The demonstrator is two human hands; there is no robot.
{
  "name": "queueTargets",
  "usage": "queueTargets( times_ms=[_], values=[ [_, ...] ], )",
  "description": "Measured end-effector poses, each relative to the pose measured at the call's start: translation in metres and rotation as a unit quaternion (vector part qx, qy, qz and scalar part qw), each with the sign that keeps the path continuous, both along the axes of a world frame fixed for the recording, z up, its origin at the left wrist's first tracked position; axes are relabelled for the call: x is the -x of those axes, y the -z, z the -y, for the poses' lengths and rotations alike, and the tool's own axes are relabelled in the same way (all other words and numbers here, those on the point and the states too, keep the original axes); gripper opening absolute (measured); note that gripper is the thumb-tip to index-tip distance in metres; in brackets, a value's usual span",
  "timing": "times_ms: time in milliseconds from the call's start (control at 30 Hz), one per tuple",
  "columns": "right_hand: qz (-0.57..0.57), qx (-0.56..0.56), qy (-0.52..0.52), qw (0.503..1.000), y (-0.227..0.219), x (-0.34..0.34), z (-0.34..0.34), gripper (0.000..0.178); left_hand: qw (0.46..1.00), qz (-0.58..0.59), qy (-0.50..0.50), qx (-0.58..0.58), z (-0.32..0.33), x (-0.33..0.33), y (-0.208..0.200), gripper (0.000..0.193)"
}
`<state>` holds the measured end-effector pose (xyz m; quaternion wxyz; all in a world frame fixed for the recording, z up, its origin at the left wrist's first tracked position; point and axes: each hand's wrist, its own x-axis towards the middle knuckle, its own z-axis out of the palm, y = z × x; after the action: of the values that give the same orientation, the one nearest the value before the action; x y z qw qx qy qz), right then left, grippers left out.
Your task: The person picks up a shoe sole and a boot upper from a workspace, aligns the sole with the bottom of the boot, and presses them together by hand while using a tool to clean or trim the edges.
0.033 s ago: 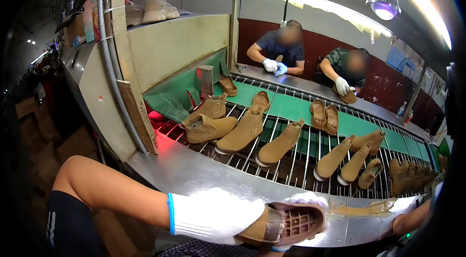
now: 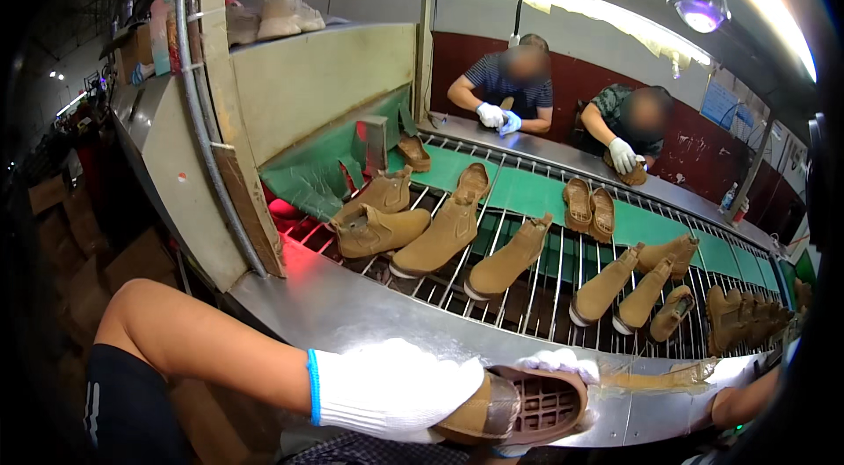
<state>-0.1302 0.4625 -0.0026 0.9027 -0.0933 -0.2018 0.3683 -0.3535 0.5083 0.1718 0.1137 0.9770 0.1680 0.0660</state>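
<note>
My left hand [image 2: 400,384], in a white knit glove with a blue cuff, is closed on a tan boot upper [image 2: 466,412] with a darker brown band. Against the upper's right end lies a brown shoe sole [image 2: 547,402], its gridded inner side facing up. My right hand [image 2: 561,362], also gloved in white, curls its fingers over the sole's far rim; the rest of it is mostly hidden beneath the sole. Both pieces are held low over the near metal ledge. Whether upper and sole are stuck together, I cannot tell.
Beyond the metal ledge [image 2: 330,311] runs a rod conveyor [image 2: 527,316] bearing several tan boots [image 2: 440,238] and a pair of soles [image 2: 589,208]. Two gloved co-workers [image 2: 505,87] work across it. A panel post [image 2: 233,157] stands left; another person's forearm [image 2: 747,395] shows right.
</note>
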Motion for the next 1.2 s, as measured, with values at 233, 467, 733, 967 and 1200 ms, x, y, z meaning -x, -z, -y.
queueTargets(
  times_ms=[233, 467, 733, 967, 1200],
  values=[
    [0.222, -0.054, -0.019, 0.973, -0.067, 0.011, 0.002, 0.058, 0.987, -0.096, -0.034, 0.123, -0.019, -0.029, -0.027, 0.056],
    [0.273, 0.027, -0.028, 0.961, -0.07, -0.022, 0.017, 0.054, 0.994, -0.069, 0.004, 0.081, -0.027, -0.06, -0.016, 0.051],
    [0.454, 0.178, -0.097, 0.867, -0.099, -0.101, 0.016, 0.018, 0.988, -0.135, 0.066, 0.043, -0.058, -0.114, -0.036, 0.051],
    [0.566, 0.334, -0.076, 0.75, -0.139, -0.095, -0.018, 0.025, 0.986, -0.138, 0.081, 0.051, -0.103, -0.114, -0.045, 0.073],
    [0.553, 0.282, 0.221, 0.753, -0.106, -0.032, -0.051, 0.045, 0.994, -0.092, -0.022, 0.061, -0.117, -0.083, -0.034, 0.079]
  ],
)
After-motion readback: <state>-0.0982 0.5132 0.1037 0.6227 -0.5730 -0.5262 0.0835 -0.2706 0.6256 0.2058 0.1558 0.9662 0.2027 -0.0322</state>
